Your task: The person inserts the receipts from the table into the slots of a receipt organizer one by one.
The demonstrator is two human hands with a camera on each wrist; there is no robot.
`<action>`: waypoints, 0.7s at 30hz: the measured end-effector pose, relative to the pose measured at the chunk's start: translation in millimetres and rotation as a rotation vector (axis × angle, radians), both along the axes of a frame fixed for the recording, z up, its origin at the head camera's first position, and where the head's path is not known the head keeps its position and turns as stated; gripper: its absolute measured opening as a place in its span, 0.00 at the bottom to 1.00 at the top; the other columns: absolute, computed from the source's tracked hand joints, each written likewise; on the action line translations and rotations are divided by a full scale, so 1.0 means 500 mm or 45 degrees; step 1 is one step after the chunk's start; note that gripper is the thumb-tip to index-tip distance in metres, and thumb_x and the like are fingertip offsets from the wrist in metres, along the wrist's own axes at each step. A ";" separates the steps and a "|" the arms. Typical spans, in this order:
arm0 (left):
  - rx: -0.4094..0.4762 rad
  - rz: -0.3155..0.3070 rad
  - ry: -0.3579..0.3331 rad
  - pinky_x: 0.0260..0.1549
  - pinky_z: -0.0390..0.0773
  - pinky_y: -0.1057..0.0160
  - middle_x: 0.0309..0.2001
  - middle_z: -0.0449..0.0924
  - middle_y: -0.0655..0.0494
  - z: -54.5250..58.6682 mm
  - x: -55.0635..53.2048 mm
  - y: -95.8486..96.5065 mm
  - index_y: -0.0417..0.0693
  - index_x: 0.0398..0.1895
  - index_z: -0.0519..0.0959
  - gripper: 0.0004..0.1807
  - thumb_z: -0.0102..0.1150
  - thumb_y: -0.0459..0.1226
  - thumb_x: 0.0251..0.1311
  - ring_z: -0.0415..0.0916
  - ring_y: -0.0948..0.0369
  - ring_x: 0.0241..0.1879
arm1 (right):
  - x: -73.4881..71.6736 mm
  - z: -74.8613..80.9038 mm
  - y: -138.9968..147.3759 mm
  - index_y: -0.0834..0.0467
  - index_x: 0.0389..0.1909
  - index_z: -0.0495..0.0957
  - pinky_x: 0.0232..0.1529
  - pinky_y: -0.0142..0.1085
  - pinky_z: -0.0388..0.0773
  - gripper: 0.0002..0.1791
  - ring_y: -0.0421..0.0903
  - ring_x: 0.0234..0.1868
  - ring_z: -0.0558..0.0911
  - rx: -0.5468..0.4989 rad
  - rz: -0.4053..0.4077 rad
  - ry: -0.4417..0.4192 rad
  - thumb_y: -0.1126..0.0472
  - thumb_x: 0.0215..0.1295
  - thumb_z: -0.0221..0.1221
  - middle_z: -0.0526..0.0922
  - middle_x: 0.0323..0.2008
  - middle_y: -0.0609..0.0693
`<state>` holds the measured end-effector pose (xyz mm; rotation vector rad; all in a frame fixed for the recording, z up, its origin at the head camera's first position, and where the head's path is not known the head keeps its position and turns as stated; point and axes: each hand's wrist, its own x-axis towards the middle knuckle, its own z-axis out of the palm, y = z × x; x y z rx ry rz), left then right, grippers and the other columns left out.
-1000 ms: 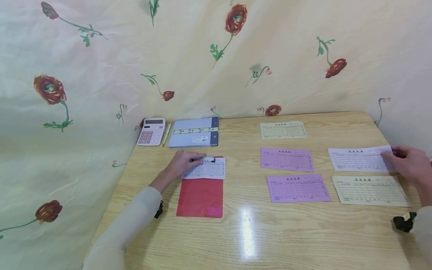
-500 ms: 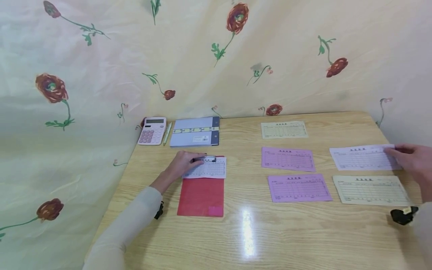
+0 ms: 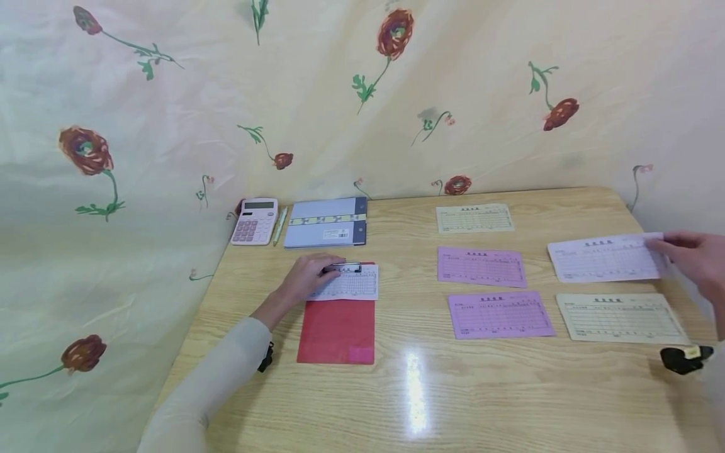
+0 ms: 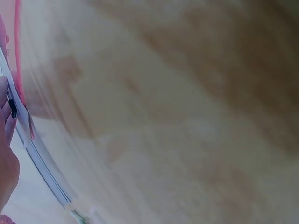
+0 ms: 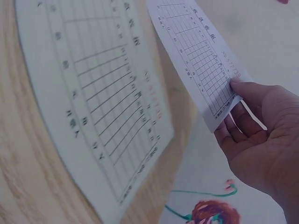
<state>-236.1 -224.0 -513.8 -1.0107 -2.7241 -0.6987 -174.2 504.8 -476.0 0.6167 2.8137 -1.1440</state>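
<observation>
In the head view my left hand [image 3: 308, 275] grips the metal clip [image 3: 347, 267] at the top of a red clipboard [image 3: 338, 332]. A white printed slip [image 3: 355, 283] lies on the board with its top edge at the clip. The left wrist view catches only part of that hand [image 4: 6, 140], at its left edge. At the right, my right hand [image 3: 698, 261] pinches the right end of a white form slip [image 3: 606, 257]. The right wrist view has the thumb over this slip [image 5: 201, 60] and the other fingers beneath, with the paper raised off the table.
Two purple slips [image 3: 481, 267] lie left of the raised one. A pale green slip [image 3: 620, 318] lies nearer, another pale slip [image 3: 474, 219] at the back. A pink calculator [image 3: 255, 221], a pen [image 3: 280, 226] and a blue notebook [image 3: 325, 222] line the back left.
My right hand has lifted the white slip slightly from the table and tilted it, its right end higher. My left hand stays on the clip.
</observation>
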 end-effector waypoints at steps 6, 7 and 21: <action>-0.033 -0.017 0.004 0.46 0.87 0.62 0.53 0.90 0.52 0.005 -0.002 -0.004 0.48 0.58 0.89 0.16 0.73 0.38 0.67 0.89 0.59 0.49 | -0.013 0.047 -0.038 0.77 0.71 0.65 0.50 0.57 0.71 0.40 0.70 0.54 0.71 0.151 0.098 0.089 0.42 0.83 0.50 0.67 0.64 0.82; -0.042 -0.022 0.007 0.47 0.87 0.61 0.53 0.90 0.52 0.007 -0.002 -0.004 0.48 0.58 0.89 0.16 0.73 0.37 0.68 0.89 0.58 0.50 | -0.017 0.056 -0.044 0.77 0.69 0.68 0.48 0.51 0.72 0.39 0.65 0.49 0.74 0.174 0.107 0.113 0.43 0.83 0.52 0.69 0.62 0.82; -0.105 -0.080 0.032 0.51 0.86 0.60 0.53 0.89 0.54 0.018 -0.002 -0.003 0.48 0.57 0.89 0.16 0.73 0.38 0.67 0.87 0.56 0.55 | -0.024 0.162 -0.176 0.39 0.55 0.86 0.41 0.34 0.64 0.15 0.33 0.36 0.75 -0.029 0.284 0.217 0.39 0.75 0.62 0.77 0.31 0.21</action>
